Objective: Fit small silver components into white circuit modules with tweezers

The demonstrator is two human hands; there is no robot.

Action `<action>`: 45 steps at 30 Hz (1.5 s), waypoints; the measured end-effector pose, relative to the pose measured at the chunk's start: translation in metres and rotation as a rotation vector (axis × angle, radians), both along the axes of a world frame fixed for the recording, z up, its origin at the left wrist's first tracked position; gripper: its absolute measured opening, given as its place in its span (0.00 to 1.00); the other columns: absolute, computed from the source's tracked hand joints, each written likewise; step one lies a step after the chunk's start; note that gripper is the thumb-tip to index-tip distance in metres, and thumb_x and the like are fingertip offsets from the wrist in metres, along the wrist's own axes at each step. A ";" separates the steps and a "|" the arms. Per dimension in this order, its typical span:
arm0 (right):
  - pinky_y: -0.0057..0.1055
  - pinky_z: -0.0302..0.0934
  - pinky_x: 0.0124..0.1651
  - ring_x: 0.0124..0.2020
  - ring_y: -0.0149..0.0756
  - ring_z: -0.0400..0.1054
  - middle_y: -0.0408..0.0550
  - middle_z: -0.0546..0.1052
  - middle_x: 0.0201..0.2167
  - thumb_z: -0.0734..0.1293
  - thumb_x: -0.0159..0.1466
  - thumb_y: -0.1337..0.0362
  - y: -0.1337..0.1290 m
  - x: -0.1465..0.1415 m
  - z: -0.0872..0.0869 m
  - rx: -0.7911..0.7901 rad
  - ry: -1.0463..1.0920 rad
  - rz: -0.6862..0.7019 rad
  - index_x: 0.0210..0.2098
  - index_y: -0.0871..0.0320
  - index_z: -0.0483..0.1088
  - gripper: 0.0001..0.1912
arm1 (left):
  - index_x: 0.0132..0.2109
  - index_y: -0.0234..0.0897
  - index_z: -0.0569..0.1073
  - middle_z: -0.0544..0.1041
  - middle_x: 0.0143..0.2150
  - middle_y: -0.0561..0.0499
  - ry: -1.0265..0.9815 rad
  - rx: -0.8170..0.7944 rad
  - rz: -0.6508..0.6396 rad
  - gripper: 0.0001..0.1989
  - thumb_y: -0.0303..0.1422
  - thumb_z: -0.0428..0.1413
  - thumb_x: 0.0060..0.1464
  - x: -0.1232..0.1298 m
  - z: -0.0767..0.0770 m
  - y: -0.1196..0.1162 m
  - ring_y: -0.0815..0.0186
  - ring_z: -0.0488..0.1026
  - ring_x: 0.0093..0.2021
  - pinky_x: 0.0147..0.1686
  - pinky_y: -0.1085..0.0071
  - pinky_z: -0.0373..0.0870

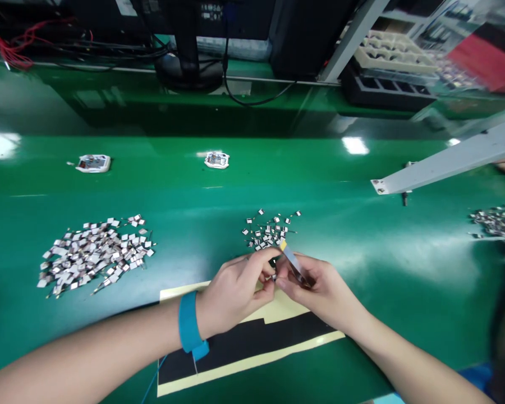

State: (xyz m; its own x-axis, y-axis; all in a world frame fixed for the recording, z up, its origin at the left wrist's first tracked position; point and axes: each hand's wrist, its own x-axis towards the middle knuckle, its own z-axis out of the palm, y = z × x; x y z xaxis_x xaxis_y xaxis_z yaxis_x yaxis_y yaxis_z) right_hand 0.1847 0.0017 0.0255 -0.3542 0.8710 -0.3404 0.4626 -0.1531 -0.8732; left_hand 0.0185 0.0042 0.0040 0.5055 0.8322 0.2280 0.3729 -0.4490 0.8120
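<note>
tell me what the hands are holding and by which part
The right hand pinches a flat grey strip by its lower end; the left hand pinches something too small to tell.

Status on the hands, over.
Right hand gripping narrow grey strip, yellow end up. Left hand pinched close beside it. Small flat metallic pieces in pile just ahead.

Electronics assembly workshop: long glossy green antistatic workbench (278,179), blue antistatic wrist strap (188,321), heaps of tiny flat silver-and-white electronic parts (96,255).
</note>
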 end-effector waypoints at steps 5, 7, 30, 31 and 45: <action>0.23 0.45 0.20 0.19 0.24 0.47 0.37 0.54 0.17 0.61 0.54 0.66 0.001 -0.002 0.001 -0.019 -0.014 0.002 0.25 0.60 0.61 0.04 | 0.49 0.38 0.59 0.73 0.30 0.52 0.007 -0.006 0.008 0.20 0.23 0.50 0.46 0.000 -0.001 -0.001 0.69 0.72 0.29 0.32 0.76 0.68; 0.23 0.44 0.20 0.19 0.24 0.47 0.37 0.54 0.17 0.61 0.54 0.66 0.000 -0.002 0.000 -0.029 0.000 -0.004 0.25 0.60 0.61 0.04 | 0.49 0.38 0.58 0.73 0.30 0.53 0.007 0.002 0.007 0.21 0.23 0.50 0.47 0.000 -0.001 -0.001 0.70 0.72 0.30 0.32 0.76 0.68; 0.25 0.42 0.21 0.19 0.25 0.47 0.41 0.63 0.20 0.69 0.48 0.60 -0.001 0.002 -0.004 -0.140 0.157 -0.168 0.23 0.60 0.65 0.11 | 0.32 0.37 0.60 0.73 0.29 0.53 -0.149 -0.011 0.100 0.09 0.24 0.55 0.46 -0.003 -0.001 -0.003 0.71 0.72 0.29 0.29 0.78 0.68; 0.25 0.42 0.21 0.19 0.25 0.48 0.41 0.63 0.20 0.69 0.48 0.60 -0.001 0.001 -0.005 -0.138 0.156 -0.165 0.22 0.60 0.65 0.11 | 0.32 0.37 0.60 0.73 0.29 0.53 -0.152 0.019 0.085 0.09 0.24 0.54 0.46 -0.003 -0.002 -0.003 0.71 0.72 0.29 0.29 0.78 0.68; 0.24 0.43 0.18 0.15 0.25 0.48 0.39 0.59 0.13 0.65 0.50 0.57 0.032 0.030 -0.011 0.240 -0.297 -0.211 0.25 0.62 0.70 0.12 | 0.25 0.35 0.62 0.68 0.24 0.54 0.295 0.240 -0.456 0.10 0.33 0.53 0.49 0.001 -0.003 -0.003 0.70 0.64 0.27 0.30 0.75 0.62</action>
State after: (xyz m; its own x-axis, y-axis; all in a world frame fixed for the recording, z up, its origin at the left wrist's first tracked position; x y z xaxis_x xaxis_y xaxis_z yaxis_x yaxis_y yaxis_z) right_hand 0.2143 0.0334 0.0146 -0.0775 0.9807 -0.1795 0.6792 -0.0799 -0.7296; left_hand 0.0197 0.0016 0.0006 0.8707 0.4585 0.1780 0.2939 -0.7752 0.5591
